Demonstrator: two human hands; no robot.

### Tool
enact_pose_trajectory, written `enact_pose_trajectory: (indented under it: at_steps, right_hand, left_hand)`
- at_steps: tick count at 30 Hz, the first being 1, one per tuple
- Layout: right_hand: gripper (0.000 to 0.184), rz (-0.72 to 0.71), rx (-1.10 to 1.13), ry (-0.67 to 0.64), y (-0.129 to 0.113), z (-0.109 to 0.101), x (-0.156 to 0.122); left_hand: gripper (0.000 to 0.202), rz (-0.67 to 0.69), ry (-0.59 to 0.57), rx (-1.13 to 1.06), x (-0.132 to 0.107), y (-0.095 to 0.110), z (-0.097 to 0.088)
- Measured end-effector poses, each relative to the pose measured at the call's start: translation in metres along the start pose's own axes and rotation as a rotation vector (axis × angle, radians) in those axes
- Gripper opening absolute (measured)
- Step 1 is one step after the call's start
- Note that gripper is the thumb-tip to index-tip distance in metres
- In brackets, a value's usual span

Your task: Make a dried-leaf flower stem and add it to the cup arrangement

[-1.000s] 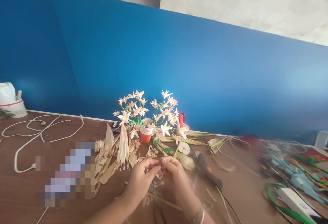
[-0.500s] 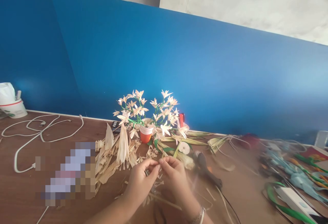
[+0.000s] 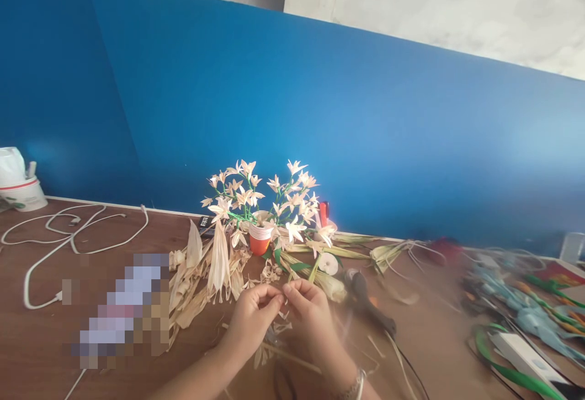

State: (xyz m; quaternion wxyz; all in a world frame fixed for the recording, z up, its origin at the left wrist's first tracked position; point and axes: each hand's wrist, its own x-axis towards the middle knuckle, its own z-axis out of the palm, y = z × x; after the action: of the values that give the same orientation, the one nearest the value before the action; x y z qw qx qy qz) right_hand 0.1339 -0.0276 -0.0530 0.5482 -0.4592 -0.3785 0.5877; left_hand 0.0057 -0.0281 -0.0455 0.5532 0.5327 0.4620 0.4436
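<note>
My left hand (image 3: pixel 255 313) and my right hand (image 3: pixel 311 310) meet fingertip to fingertip above the table, both closed in a pinch. Whatever lies between the fingertips is too small to make out. Just beyond them are dried corn husks (image 3: pixel 220 266) and pale scraps. Cream flowers (image 3: pixel 294 202) on green stems stand in and around an orange and white paper cup (image 3: pixel 260 240). A white tape roll (image 3: pixel 328 263) lies past my right hand. To its right rests a dark-handled tool (image 3: pixel 369 305), probably a glue gun, with a cord.
White cables (image 3: pixel 73 235) curl at the left, behind a blurred-out object (image 3: pixel 121 305). A white tub (image 3: pixel 25 192) stands far left. At right lie coloured ribbons (image 3: pixel 525 308) and a white power strip (image 3: pixel 530 357). A blue panel (image 3: pixel 320 113) closes off the back.
My hands stay nearly in place, still pinched together. The left fingers have shifted slightly, and the small dark thing near the left fingers no longer shows.
</note>
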Motion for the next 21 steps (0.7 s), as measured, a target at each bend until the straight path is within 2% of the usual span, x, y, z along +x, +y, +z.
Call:
enact_pose_trajectory:
  at_steps: [10, 16, 18, 21]
  right_hand:
    - [0.034, -0.025, -0.070, 0.039, 0.002, -0.001, 0.000]
    - [0.031, -0.012, -0.128, 0.000, -0.002, -0.001, 0.001]
    - [0.028, -0.009, -0.259, -0.031, -0.016, -0.011, 0.002]
    - [0.018, -0.132, -0.749, 0.029, -0.047, -0.048, 0.004]
  left_hand:
    - [0.019, 0.095, 0.091, 0.267, -0.006, 0.004, -0.001]
    - [0.023, 0.081, 0.067, 0.175, -0.003, 0.001, 0.000]
    - [0.024, 0.031, 0.056, 0.131, -0.001, 0.000, 0.000]
    - [0.024, -0.038, 0.063, 0.107, 0.002, 0.001, -0.001]
